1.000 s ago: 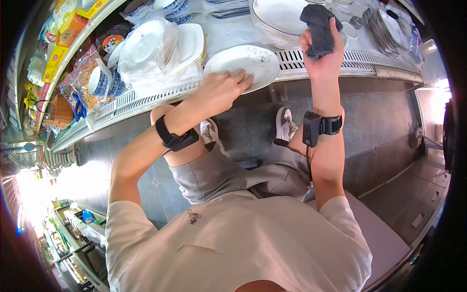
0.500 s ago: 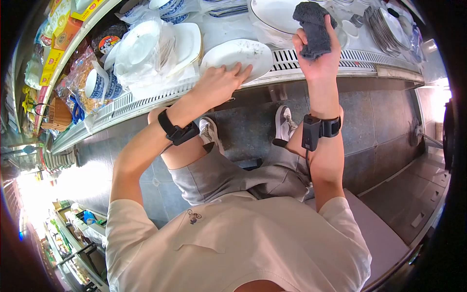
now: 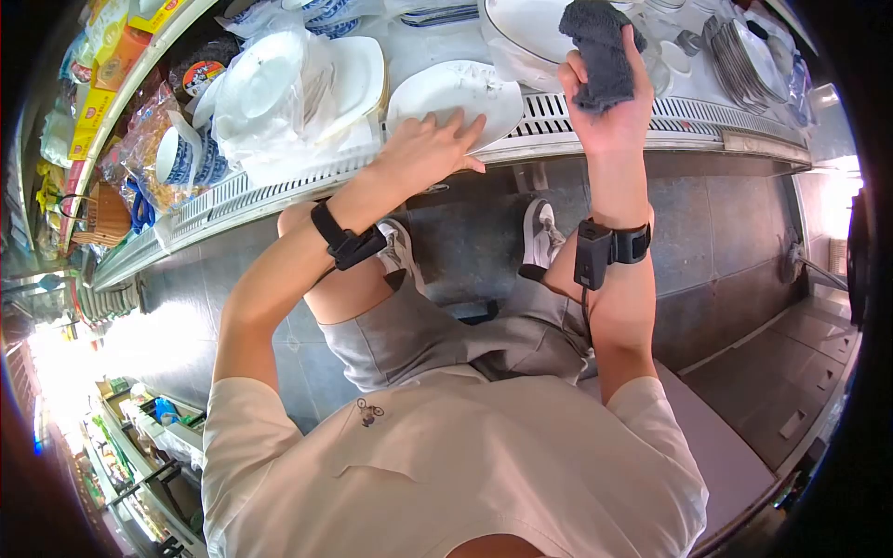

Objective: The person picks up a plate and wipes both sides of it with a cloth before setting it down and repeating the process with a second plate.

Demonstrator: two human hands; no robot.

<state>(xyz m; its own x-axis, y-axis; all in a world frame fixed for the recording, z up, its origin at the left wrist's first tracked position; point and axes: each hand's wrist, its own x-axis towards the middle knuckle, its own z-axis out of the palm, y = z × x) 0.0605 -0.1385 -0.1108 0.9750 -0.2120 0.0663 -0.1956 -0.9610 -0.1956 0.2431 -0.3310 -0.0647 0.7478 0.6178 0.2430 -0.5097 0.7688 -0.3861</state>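
A white oval plate (image 3: 458, 88) with a small floral pattern lies at the front edge of the shelf. My left hand (image 3: 428, 149) rests on its near rim, fingers spread and thumb out over the shelf's edge. Dark grey cloth (image 3: 600, 56) is bunched in my right hand (image 3: 609, 116), which is raised over the slotted front strip with the fingers wrapped around it. Just left of the plate is a stack of square white plates (image 3: 358, 74). A larger white plate (image 3: 530, 37) sits behind, partly covered by the cloth and hand.
Plastic-wrapped white dishes (image 3: 265, 79) and blue-patterned bowls (image 3: 174, 158) fill the left of the shelf. A row of upright plates (image 3: 735, 60) stands at the right, near a small white cup (image 3: 674, 58). The slotted metal edge (image 3: 684, 126) runs along the front above the tiled floor (image 3: 670, 214).
My left hand has slid slightly right and its thumb now sticks out to the side. The oval plate has shifted a little upward and turned slightly. My right hand still holds the cloth.
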